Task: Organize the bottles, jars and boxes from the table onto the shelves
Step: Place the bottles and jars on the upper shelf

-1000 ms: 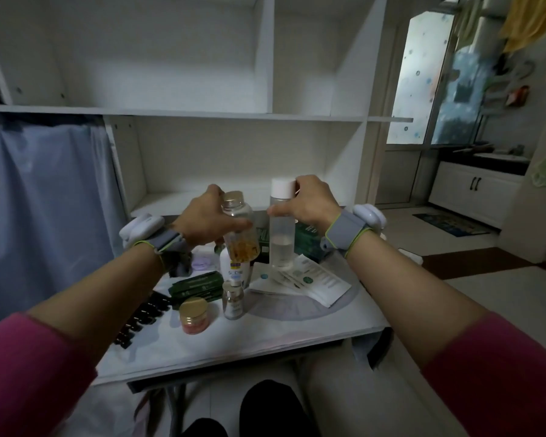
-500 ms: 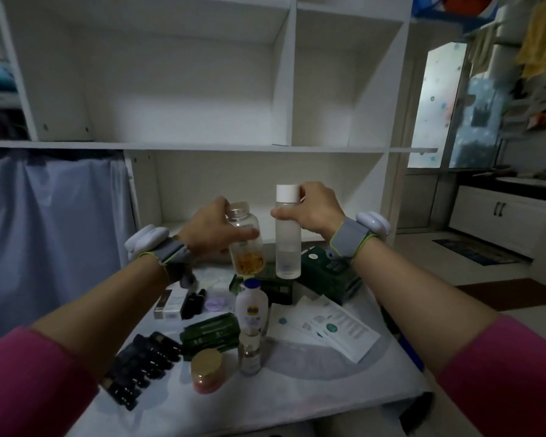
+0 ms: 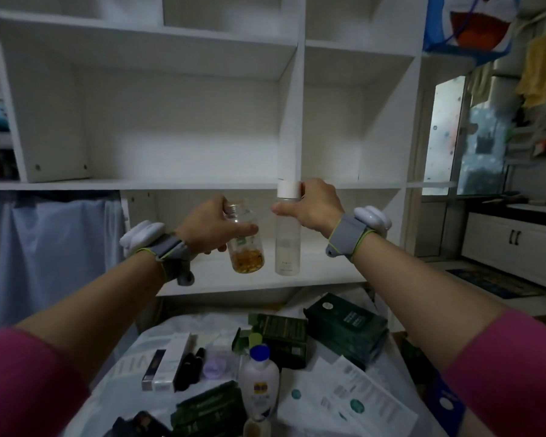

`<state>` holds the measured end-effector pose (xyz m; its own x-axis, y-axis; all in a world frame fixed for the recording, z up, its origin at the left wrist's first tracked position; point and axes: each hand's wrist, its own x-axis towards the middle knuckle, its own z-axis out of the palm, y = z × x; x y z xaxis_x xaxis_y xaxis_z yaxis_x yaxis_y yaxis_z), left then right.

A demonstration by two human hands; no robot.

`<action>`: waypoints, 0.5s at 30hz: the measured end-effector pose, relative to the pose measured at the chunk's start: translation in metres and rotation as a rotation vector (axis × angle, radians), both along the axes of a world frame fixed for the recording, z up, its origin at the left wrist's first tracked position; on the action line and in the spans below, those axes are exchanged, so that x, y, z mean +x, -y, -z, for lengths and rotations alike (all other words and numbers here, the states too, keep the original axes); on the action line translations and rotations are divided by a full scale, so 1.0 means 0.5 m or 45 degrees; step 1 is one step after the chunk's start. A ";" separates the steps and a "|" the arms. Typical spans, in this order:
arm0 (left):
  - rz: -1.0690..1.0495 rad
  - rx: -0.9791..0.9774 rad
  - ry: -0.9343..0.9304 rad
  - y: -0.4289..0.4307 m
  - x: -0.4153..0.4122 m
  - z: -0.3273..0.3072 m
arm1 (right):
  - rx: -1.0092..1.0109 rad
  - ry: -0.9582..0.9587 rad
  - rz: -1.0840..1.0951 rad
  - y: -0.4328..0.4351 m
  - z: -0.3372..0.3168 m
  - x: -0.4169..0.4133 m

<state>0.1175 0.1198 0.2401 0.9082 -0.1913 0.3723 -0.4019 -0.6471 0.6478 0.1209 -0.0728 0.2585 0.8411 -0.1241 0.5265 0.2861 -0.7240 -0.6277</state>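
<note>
My left hand (image 3: 213, 227) grips a clear jar (image 3: 245, 246) with amber capsules in its bottom, holding it near the neck. My right hand (image 3: 312, 206) holds a tall clear bottle (image 3: 287, 244) with a white cap just below that cap. Both are held upright side by side, in the air in front of the lower white shelf (image 3: 234, 279). On the table (image 3: 133, 361) below lie dark green boxes (image 3: 347, 326), a white lotion bottle (image 3: 259, 380) with a blue cap, a white box (image 3: 167, 361) and paper leaflets (image 3: 344, 402).
The white shelf unit has a middle shelf board (image 3: 139, 185) and a vertical divider (image 3: 293, 105) between bare compartments. A pale blue curtain (image 3: 44, 253) hangs at the left. A doorway and white cabinet (image 3: 514, 244) lie at the right.
Both hands have lifted the jar and the bottle up and forward from above the table toward the lower shelf. The view has tilted upward.
</note>
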 end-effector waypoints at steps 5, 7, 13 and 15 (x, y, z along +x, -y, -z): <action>-0.040 -0.022 0.071 0.016 0.061 -0.038 | 0.022 0.065 0.007 0.005 -0.035 0.058; -0.055 -0.010 0.102 0.022 0.079 -0.049 | 0.007 0.093 0.026 0.007 -0.047 0.074; -0.095 -0.028 0.197 0.034 0.159 -0.092 | -0.015 0.182 0.076 0.013 -0.095 0.152; -0.101 -0.036 0.218 0.036 0.187 -0.108 | -0.024 0.199 0.097 0.015 -0.114 0.179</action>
<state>0.2108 0.1017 0.2942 0.8430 -0.1087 0.5269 -0.4561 -0.6637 0.5928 0.2106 -0.0800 0.3155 0.7370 -0.1735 0.6533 0.3229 -0.7587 -0.5658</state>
